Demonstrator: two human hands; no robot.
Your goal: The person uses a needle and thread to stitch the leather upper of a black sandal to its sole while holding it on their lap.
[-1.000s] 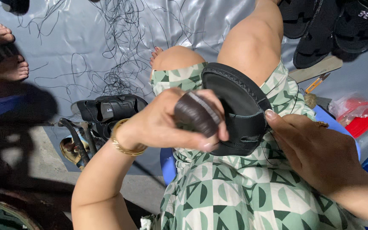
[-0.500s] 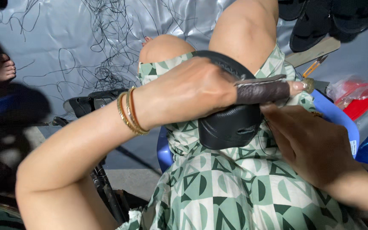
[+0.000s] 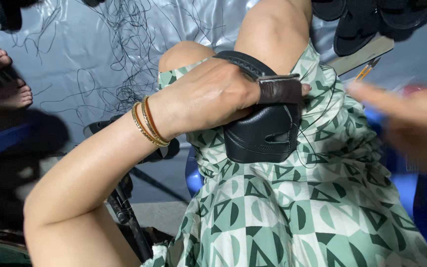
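Thread scraps (image 3: 124, 59) litter grey plastic floor sheet (image 3: 75, 54).

The right hand (image 3: 411, 123) was blurred at the right of the frame, its grip unreadable. The left hand (image 3: 208, 96) hid much of the black shoe (image 3: 263, 133). Sandals (image 3: 371, 20) were cut off at the upper right.

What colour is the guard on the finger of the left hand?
Dark brown, like leather. The finger guard on the left hand shows in the head view, pressed over the black shoe piece.
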